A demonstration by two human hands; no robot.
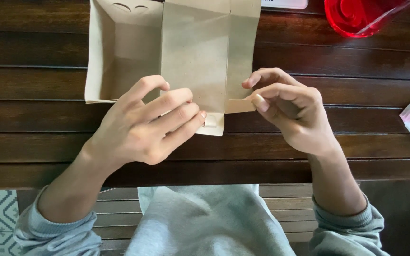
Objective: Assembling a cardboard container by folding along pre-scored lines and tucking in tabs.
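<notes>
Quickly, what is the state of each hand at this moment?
Left hand: fingers curled, pressing on the brown paper box.
Right hand: closed, pinching the box's small side tab.

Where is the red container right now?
In the head view, the red container sits at the top right on the dark wooden table, cut off by the frame edge, beyond the right hand and right of the brown cardboard box.

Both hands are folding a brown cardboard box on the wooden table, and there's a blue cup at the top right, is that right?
Not quite: the cup at the top right is red, not blue, as the head view shows. The rest holds: the left hand and right hand are folding the brown cardboard box on the wooden table.
</notes>
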